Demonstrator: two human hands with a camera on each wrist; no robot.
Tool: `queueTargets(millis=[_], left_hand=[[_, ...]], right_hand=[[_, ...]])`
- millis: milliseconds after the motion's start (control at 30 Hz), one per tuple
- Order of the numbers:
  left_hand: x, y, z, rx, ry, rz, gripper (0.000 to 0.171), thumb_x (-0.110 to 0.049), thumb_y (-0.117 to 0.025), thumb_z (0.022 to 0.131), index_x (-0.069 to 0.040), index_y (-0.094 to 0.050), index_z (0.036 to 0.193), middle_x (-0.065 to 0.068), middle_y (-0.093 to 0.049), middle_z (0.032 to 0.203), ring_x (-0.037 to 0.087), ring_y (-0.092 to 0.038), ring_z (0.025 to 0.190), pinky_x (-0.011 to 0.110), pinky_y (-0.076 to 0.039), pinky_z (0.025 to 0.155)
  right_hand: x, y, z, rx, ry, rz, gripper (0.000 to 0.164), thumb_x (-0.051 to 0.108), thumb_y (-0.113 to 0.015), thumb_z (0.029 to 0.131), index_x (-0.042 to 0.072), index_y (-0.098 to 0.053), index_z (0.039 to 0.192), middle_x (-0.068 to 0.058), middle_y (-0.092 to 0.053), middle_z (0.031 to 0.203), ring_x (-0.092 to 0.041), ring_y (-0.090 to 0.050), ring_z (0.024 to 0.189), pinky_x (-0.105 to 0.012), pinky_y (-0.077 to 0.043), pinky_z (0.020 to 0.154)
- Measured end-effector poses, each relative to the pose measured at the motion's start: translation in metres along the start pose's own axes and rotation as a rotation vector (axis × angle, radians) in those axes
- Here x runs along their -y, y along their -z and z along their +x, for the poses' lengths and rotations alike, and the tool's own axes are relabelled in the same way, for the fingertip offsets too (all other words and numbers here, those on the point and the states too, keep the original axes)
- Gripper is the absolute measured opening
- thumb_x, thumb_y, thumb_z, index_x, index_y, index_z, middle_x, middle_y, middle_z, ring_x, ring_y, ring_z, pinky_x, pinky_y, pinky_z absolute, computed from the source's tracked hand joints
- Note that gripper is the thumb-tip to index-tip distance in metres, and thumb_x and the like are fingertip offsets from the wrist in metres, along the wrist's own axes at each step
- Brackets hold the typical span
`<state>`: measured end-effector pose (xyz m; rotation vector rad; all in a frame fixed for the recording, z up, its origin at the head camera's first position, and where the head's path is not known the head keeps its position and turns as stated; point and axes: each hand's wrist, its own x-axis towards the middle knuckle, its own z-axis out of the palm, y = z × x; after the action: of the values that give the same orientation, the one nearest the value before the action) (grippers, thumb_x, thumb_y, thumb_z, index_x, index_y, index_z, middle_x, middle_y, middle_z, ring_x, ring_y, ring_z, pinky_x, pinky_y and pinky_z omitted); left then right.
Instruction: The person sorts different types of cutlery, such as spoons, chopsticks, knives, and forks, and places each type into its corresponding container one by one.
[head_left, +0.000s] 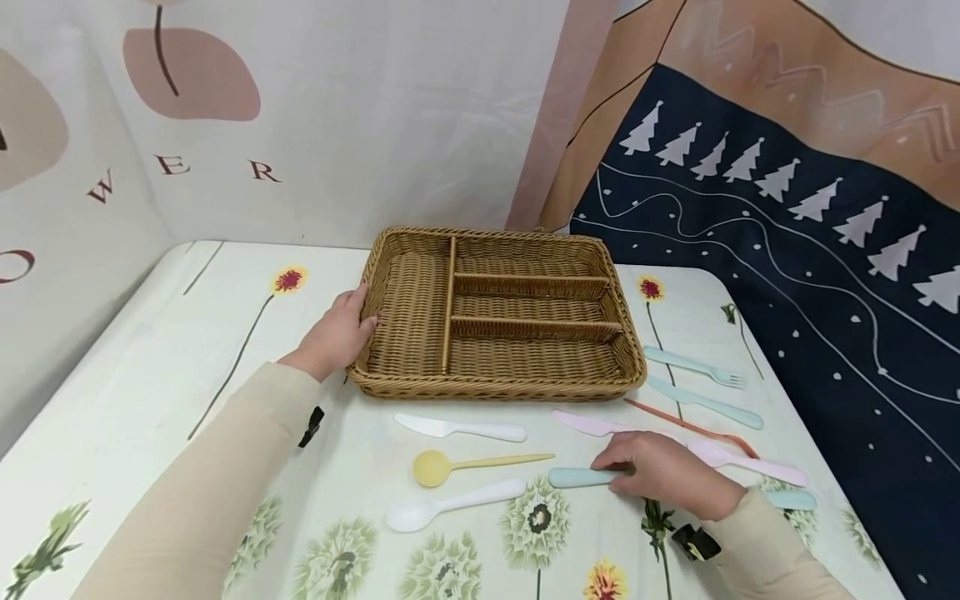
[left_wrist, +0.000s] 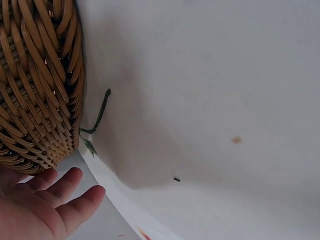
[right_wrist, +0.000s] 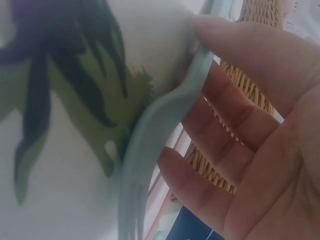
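A brown wicker basket [head_left: 495,389] with divided compartments stands at the back of the table. My left hand [head_left: 335,333] holds its left rim, thumb over the edge; in the left wrist view, the other fingers [left_wrist: 82,202] spread beside the wicker wall. Between thumb and fingers, my right hand [head_left: 663,468] pinches a light blue fork [head_left: 577,477] low over the cloth. Its handle points left, and the slotted head shows in the right wrist view. Nearest to the right hand lie a pink knife [head_left: 588,423] and a pink spoon [head_left: 750,463].
A white knife [head_left: 461,429], yellow spoon [head_left: 431,468] and white spoon [head_left: 412,515] lie in front of the basket. Rightward are another blue fork [head_left: 693,365], a blue knife [head_left: 708,404], an orange utensil [head_left: 701,431] and a blue handle [head_left: 791,499] by the right sleeve. Curtains back the table.
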<state>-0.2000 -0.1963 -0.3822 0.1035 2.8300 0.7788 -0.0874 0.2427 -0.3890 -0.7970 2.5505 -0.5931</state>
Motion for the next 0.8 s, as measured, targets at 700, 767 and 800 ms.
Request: queueTargets(millis=[700, 767, 800], left_hand=[[-0.002, -0.003, 0.000, -0.014, 0.007, -0.025, 0.061, -0.017, -0.031, 0.106, 0.001, 0.003, 0.153, 0.030, -0.010, 0.155, 0.047, -0.021, 0.140, 0.057, -0.022, 0.114], [-0.001, -0.003, -0.001, -0.014, 0.006, -0.025, 0.061, -0.017, -0.031, 0.106, 0.001, 0.003, 0.153, 0.030, -0.010, 0.155, 0.047, -0.020, 0.140, 0.057, -0.022, 0.114], [-0.001, -0.003, -0.001, -0.014, 0.005, -0.027, 0.061, -0.017, -0.031, 0.106, 0.001, 0.003, 0.153, 0.030, -0.010, 0.155, 0.047, -0.020, 0.140, 0.057, -0.021, 0.114]], right_hand=[[0.019, 0.024, 0.003, -0.046, 0.090, -0.030, 0.026, 0.001, -0.073, 0.081, 0.009, -0.075, 0.106, 0.006, -0.064, 0.098, -0.007, -0.059, 0.087, -0.023, -0.053, 0.068], [0.021, 0.029, 0.004, -0.063, 0.099, -0.035, 0.027, 0.000, -0.073, 0.081, 0.008, -0.074, 0.106, 0.004, -0.064, 0.099, -0.008, -0.058, 0.086, -0.023, -0.053, 0.068], [0.023, 0.031, 0.005, -0.070, 0.104, -0.037, 0.027, 0.000, -0.073, 0.081, 0.008, -0.074, 0.107, 0.003, -0.064, 0.100, -0.008, -0.058, 0.086, -0.024, -0.053, 0.067]])
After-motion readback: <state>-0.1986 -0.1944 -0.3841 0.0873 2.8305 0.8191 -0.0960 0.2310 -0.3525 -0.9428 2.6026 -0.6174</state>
